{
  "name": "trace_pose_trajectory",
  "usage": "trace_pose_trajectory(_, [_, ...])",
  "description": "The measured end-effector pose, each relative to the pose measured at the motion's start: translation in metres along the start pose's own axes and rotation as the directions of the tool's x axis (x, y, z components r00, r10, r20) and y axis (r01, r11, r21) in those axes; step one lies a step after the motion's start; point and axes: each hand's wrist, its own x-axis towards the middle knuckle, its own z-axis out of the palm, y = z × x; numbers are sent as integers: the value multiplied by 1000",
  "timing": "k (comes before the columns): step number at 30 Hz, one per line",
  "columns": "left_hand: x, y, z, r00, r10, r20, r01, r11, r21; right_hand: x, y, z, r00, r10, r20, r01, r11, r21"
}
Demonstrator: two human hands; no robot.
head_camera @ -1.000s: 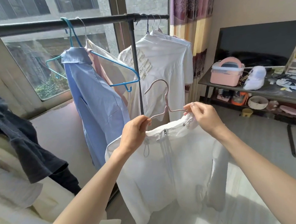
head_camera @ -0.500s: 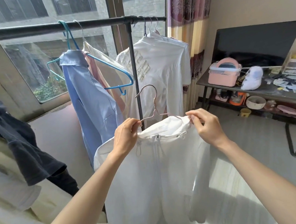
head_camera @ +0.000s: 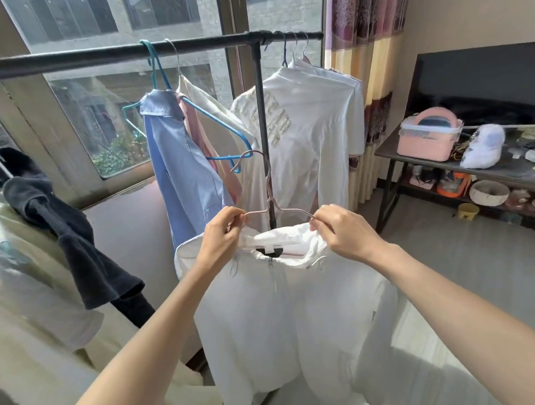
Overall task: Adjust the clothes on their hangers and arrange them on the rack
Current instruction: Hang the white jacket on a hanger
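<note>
A white zip-front jacket (head_camera: 285,307) hangs in front of me on a thin pink hanger (head_camera: 269,199), below the black rack bar (head_camera: 100,56). My left hand (head_camera: 223,236) pinches the hanger's left arm together with the jacket's neckline. My right hand (head_camera: 340,232) pinches the right arm and collar. The hanger's hook is free, off the bar. On the rack a blue shirt (head_camera: 182,166) droops half off a blue hanger (head_camera: 214,127), with a pink garment behind it. White shirts (head_camera: 312,130) hang further right.
The rack's black upright post (head_camera: 261,115) stands just behind the held hanger. A dark garment (head_camera: 70,233) lies draped at left over pale fabric. A low table (head_camera: 445,160) at right carries a pink box (head_camera: 428,136) and clutter, with a dark TV (head_camera: 484,85) behind.
Both hands have lowered the hanger and jacket slightly and spread the neckline open, so the inner label now shows. The hanger's hook has turned a little.
</note>
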Motion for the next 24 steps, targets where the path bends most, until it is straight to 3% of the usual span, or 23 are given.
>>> trace_pose_trajectory(5, [-5,5,-23,998,-64,18,64,998,9,15,-27,-1,999,-33,2,32,983,178])
trace_pose_trajectory(10, [3,12,-55,992,-111,-62,123,955,268,35,-58,-3,993,11,115,-59,903,426])
trace_pose_trajectory(16, [27,46,-127,971,-206,-123,231,660,715,81,-112,-16,986,-26,163,-63,850,522])
trace_pose_trajectory(24, [33,64,-214,938,-220,-269,337,386,859,151,-208,-41,990,-125,63,52,748,662])
